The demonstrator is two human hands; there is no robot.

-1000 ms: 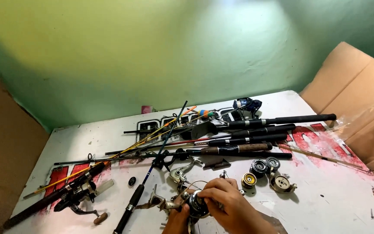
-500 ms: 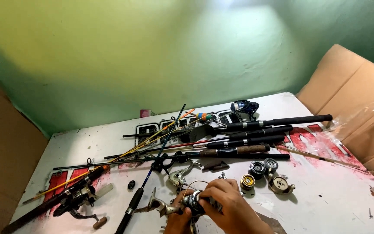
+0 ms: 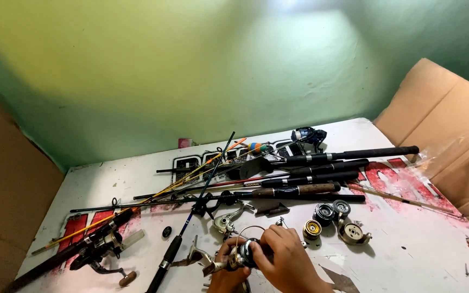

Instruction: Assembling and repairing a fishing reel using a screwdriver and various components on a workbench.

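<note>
Both hands, left hand (image 3: pixel 229 271) and right hand (image 3: pixel 286 260), grip a spinning reel (image 3: pixel 243 254) between them, loose spools (image 3: pixel 329 214) just right.

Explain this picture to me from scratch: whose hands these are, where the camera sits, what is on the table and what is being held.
There is no machine here. A person works with two bare hands, and the one picture comes from a camera worn on that person's head, looking down and forward. The left hand and the right hand meet at the bottom edge, both gripping a small fishing reel with a thin wire loop arching above it. They work over a white table with red and black print. A pile of fishing rods lies across its middle, mostly dark ones, with a yellow rod slanting through them. Several loose spools sit right of the hands, and another reel on a rod lies at the left. Brown cardboard leans at the sides.
</note>
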